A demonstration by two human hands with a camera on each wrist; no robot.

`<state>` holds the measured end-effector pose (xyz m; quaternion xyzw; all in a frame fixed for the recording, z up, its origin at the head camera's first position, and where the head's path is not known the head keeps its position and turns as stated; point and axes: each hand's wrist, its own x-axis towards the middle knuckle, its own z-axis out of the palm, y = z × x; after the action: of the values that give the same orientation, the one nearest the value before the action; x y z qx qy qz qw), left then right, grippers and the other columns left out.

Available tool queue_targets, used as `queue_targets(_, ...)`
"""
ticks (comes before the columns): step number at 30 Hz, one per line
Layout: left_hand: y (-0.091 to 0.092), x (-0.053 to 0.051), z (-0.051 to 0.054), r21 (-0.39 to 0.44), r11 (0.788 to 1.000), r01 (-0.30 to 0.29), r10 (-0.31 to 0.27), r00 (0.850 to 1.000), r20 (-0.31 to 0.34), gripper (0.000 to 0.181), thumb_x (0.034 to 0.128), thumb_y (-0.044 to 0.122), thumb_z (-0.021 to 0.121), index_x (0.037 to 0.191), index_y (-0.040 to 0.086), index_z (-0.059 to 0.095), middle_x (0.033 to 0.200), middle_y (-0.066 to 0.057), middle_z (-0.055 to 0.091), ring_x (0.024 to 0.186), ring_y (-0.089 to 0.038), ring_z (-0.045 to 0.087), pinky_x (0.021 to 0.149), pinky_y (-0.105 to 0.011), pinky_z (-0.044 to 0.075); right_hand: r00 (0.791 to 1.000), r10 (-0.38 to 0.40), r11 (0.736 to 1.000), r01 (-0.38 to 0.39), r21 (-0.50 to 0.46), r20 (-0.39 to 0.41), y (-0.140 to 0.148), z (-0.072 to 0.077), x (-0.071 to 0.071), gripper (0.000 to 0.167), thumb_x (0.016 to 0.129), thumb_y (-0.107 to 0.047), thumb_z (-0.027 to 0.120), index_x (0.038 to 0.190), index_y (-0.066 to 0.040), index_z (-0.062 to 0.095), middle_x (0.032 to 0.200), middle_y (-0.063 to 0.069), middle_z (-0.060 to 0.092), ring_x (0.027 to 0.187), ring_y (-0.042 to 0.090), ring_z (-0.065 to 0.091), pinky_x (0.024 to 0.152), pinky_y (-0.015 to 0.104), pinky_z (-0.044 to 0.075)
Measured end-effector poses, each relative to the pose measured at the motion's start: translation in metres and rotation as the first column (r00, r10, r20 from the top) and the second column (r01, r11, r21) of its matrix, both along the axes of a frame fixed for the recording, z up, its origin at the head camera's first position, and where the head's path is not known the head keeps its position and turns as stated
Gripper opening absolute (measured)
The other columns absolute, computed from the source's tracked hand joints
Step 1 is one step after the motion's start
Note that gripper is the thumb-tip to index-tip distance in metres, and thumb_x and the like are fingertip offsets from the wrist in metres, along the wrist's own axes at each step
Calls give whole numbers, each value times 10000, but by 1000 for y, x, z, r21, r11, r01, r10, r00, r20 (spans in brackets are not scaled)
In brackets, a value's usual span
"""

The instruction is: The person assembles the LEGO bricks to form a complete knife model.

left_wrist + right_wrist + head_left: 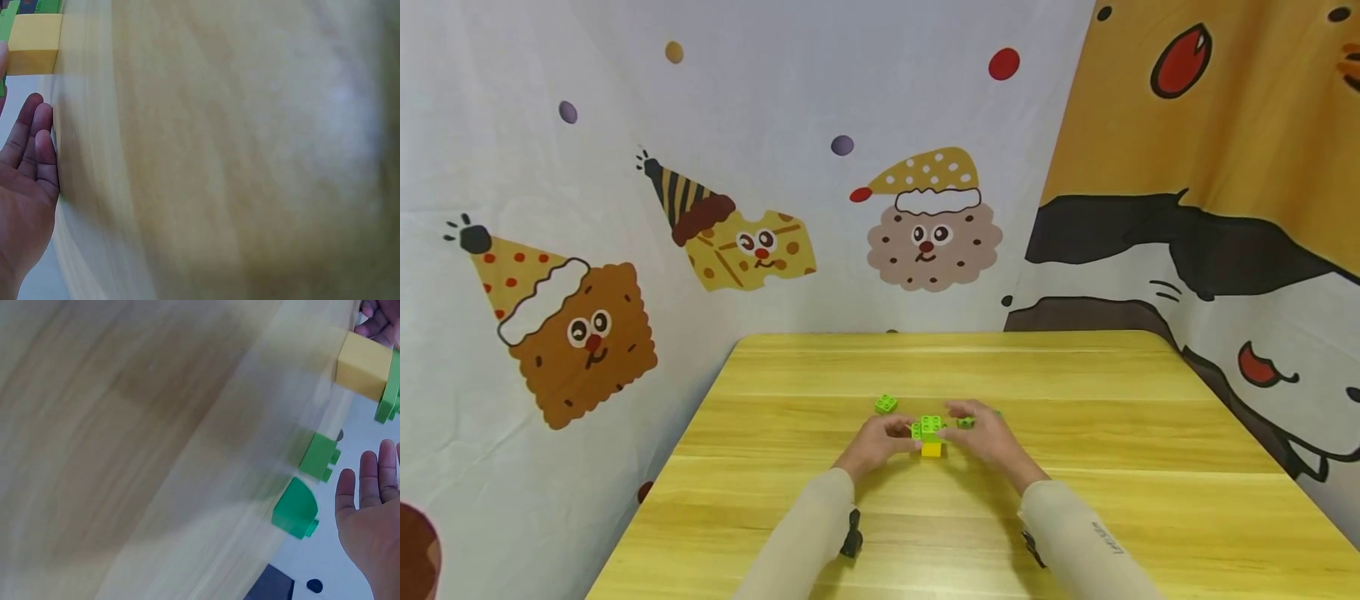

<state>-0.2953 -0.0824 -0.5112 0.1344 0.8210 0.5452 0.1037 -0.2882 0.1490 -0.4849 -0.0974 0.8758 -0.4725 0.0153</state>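
Mid-surface, well in from left and right edges: squarish yellow plastic block (pixel 932 450) under bright-green studded plastic bricks (pixel 931 426). From where I stand, person's left grip (pixel 878 442) pinches bricks' left end; right grip (pixel 990 435) spread loosely, thumb alongside. Pieces look light, stiff, smooth; flat sides should offer best hold. Loose lime-green four-stud plastic brick (pixel 886 404) sits nearer far edge of wood-grain surface (pixel 737 467).

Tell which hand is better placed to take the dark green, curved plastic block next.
Probably the right hand: the curved block lies near it; the left hand is beyond the yellow and green plastic stack.
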Motion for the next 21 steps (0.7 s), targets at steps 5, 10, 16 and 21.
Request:
queue_targets(5, 0, 1, 1, -5, 1000, -7, 7, 1000, -2, 411, 867, 275, 793, 1251, 168, 690, 1025, 16, 658, 951, -169, 599, 842, -381, 501, 1000, -29, 1000, 29, 3, 5, 10, -3, -3, 565, 883, -302, 774, 1370, -83, 591, 1307, 130, 603, 1225, 345, 531, 1005, 558, 415)
queue_targets(10, -1, 1, 0, -4, 1000, -7, 7, 1000, 5, 427, 866, 278, 795, 1263, 174, 681, 1035, 8, 649, 961, -182, 591, 831, -388, 500, 998, -62, 998, 62, 11, 15, 18, -5, -3, 555, 896, -283, 761, 1382, -85, 579, 1312, 140, 596, 1219, 340, 525, 1002, 561, 413)
queue_targets(16, -1, 1, -1, -10, 1000, -7, 7, 1000, 14, 436, 867, 297, 791, 1272, 183, 677, 1058, 8, 643, 977, -187, 583, 827, -385, 496, 997, -71, 997, 71, 13, 14, 26, -8, -4, 542, 905, -238, 752, 1388, -69, 572, 1308, 164, 589, 1209, 345, 525, 1001, 550, 417)
queue_targets(21, -1, 1, -1, -23, 1000, -4, 5, 1000, 17, 443, 863, 324, 792, 1273, 200, 675, 1095, 19, 635, 1016, -182, 569, 865, -399, 492, 997, -74, 997, 74, -10, 31, 35, -10, -4, 542, 908, -230, 747, 1385, -48, 568, 1315, 186, 577, 1220, 376, 513, 1020, 556, 401)
